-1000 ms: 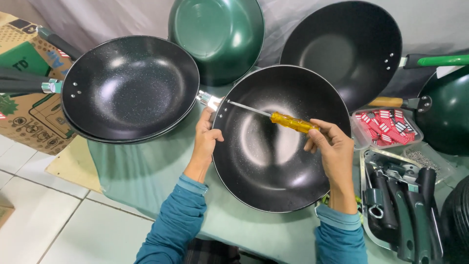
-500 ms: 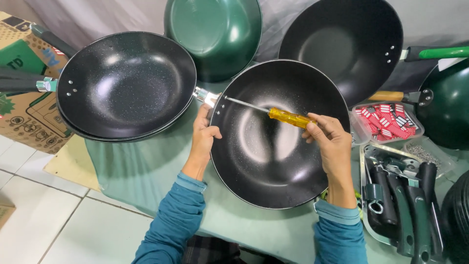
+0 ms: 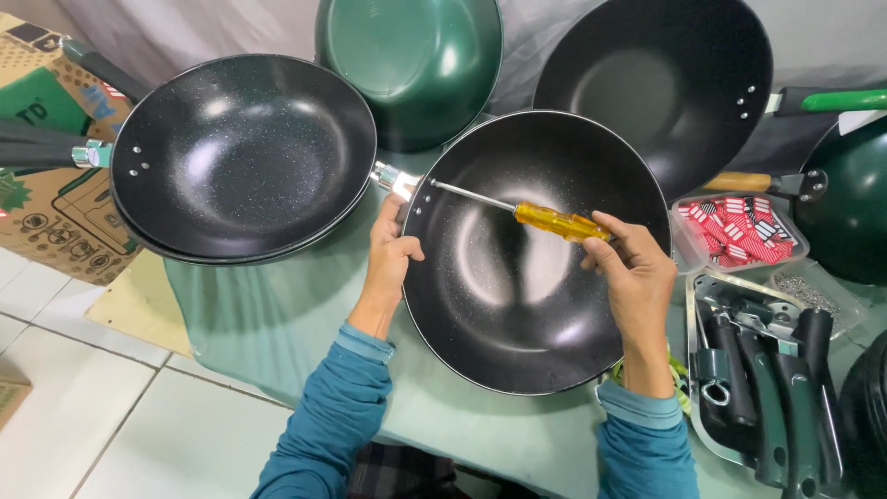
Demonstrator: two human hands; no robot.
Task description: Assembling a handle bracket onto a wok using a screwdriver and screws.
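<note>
- Fingers (image 3: 605, 242) of the right hand (image 3: 637, 282) are pinched round the amber handle of a screwdriver (image 3: 554, 221); its steel shank runs up-left across the black pan (image 3: 531, 259) to the rim, tip at the two rivet holes.
- Left hand (image 3: 388, 254) has its fingers curled tight over the pan's left rim, just below the silver ferrule (image 3: 393, 177) sticking out there.
- Progress, my read: handle fixing is mid-way. Ferrule/bracket sits at the rim & driver is on the screw, but no grip is on this pan yet. Can't tell if the screw is home.
- Left to do, prob.: finish tightening, fit a grip from the tray of dark handles (image 3: 771, 370) at right.
- The pan: deep, wok-like, black speckled non-stick inside w/ thin bright rim, clean, glossy. Lies flat on the green-covered table (image 3: 268, 323), front centre, btwn both arms.
- Around: a stack of like black pans (image 3: 245, 152) w/ handle on at left, just beside; a green pan (image 3: 407, 60) behind; another black pan (image 3: 651, 88) back right; a clear box of small red packets (image 3: 739, 231) near the right hand.
</note>
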